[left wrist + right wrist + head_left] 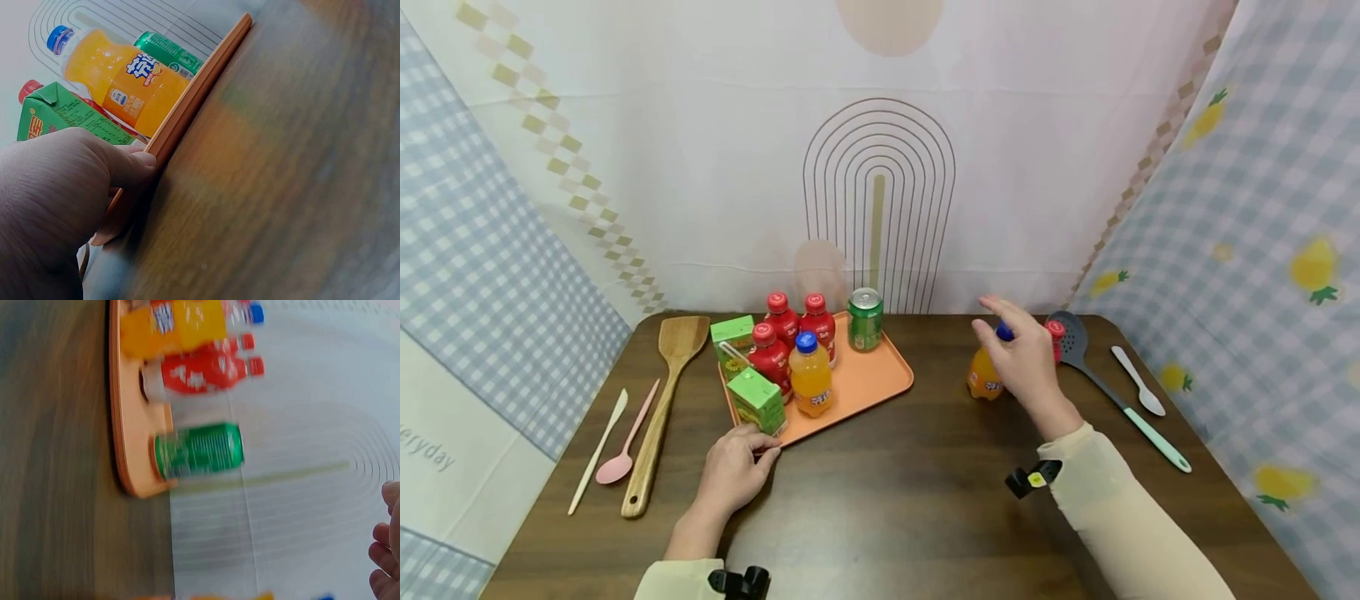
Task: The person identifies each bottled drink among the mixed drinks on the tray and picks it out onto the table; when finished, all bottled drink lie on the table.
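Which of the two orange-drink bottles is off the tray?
The rightmost orange bottle in the head view: it stands on the table, while the other orange bottle stands on the tray.

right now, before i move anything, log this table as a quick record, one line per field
left hand: holds the tray at its near edge
on the tray: two green cartons, three red bottles, one orange bottle, one green can
right hand: beside a second orange bottle, contact unclear
partly hidden: a fourth red bottle
left side: wooden spatula, pink spoon, cream knife
right side: slotted spoon, white spoon
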Demonstrator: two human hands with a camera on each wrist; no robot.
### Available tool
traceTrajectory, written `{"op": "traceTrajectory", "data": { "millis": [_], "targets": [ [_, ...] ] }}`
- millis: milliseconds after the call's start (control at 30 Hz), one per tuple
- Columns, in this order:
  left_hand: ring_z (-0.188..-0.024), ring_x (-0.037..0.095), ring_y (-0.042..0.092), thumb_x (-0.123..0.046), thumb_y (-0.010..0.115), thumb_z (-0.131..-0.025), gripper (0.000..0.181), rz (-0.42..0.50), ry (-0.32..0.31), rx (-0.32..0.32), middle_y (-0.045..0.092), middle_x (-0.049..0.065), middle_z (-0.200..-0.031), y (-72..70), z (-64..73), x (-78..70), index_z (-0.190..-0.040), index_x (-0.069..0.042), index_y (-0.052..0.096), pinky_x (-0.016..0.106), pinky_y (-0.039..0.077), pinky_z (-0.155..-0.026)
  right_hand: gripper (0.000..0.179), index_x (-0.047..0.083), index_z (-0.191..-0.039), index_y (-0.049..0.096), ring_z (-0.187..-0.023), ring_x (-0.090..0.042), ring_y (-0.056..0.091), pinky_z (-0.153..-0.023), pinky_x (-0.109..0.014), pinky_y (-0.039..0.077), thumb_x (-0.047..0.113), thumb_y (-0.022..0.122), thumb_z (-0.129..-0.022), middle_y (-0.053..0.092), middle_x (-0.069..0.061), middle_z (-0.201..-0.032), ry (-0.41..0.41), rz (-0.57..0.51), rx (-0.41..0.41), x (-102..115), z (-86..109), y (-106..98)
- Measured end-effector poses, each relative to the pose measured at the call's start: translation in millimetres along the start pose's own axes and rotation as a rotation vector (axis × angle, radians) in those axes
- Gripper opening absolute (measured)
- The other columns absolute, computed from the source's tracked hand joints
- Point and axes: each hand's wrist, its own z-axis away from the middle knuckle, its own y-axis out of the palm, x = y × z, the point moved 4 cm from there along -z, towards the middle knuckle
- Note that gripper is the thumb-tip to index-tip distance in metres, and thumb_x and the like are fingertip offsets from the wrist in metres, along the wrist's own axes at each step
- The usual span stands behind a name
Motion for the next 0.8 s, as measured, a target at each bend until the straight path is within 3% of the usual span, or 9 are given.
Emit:
{"op": "traceTrajectory", "data": {
  "millis": [167,567,800],
  "targets": [
    [-0.079,0.017,0.063,-0.010,0.080,-0.077,0.006,0.004,-0.020,0.032,0.066,-0.006,-0.080,0.1,0.5,-1.1,-0.080,-0.014,0.077,0.041,0.051,-0.070,0.036,0.009,-0.122,0.066,-0.115,-0.018,0.060,-0.094,-0.039,0.047,0.023,0.070,-0.089,0.065,-0.003,-0.123,-0.046,-0.074,0.102,26,4.4,21],
    [-0.080,0.019,0.064,-0.009,0.081,-0.076,0.007,0.011,-0.020,0.026,0.066,-0.006,-0.080,0.3,2.2,-0.2,-0.079,-0.014,0.077,0.043,0.052,-0.073,0.040,0.012,-0.129,0.061,-0.117,-0.013,0.057,-0.097,-0.034,0.046,0.031,0.064,-0.093,0.061,0.001,-0.127,-0.028,-0.259,0.331,78,16.0,85],
    [-0.080,0.018,0.063,-0.009,0.081,-0.076,0.007,0.010,-0.007,0.010,0.066,-0.007,-0.079,0.9,0.5,0.5,-0.079,-0.015,0.077,0.042,0.052,-0.072,0.042,0.015,-0.130,0.060,-0.115,-0.013,0.058,-0.096,-0.036,0.047,0.032,0.065,-0.092,0.061,0.001,-0.128,-0.022,-0.275,0.388,98,11.2,110]
  ]
}}
